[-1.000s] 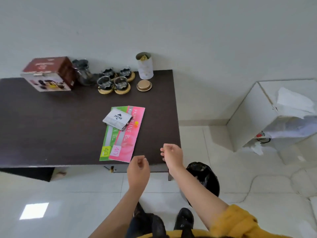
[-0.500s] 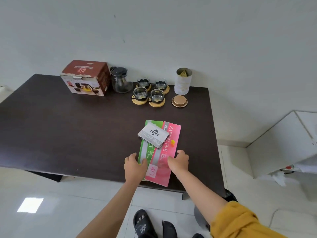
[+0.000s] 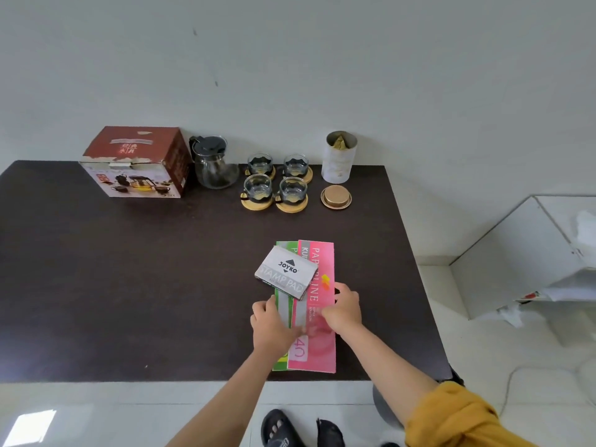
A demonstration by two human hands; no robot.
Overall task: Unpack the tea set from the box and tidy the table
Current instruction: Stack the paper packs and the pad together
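Observation:
The red tea set box [image 3: 135,162] stands closed at the table's back left. Beside it are a glass teapot [image 3: 213,166] with a black lid and several glass cups [image 3: 275,185] on round wooden coasters. Near the front edge lie a pink paper pack [image 3: 317,262] and a green paper pack [image 3: 285,248], overlapping, with a grey stamp pad box [image 3: 287,273] on top. My left hand [image 3: 272,327] grips the packs' left side. My right hand [image 3: 345,309] holds the pink pack's right edge, thumb on top.
A white tin canister [image 3: 340,158] stands open at the back right, its gold lid [image 3: 336,196] lying in front of it. The dark table [image 3: 113,285] stands against a wall. A white cabinet [image 3: 529,253] stands to the right, and my sandalled feet [image 3: 280,430] are below.
Both hands came up from below the table edge onto the paper packs and now hold them from either side. The view has moved closer to the table.

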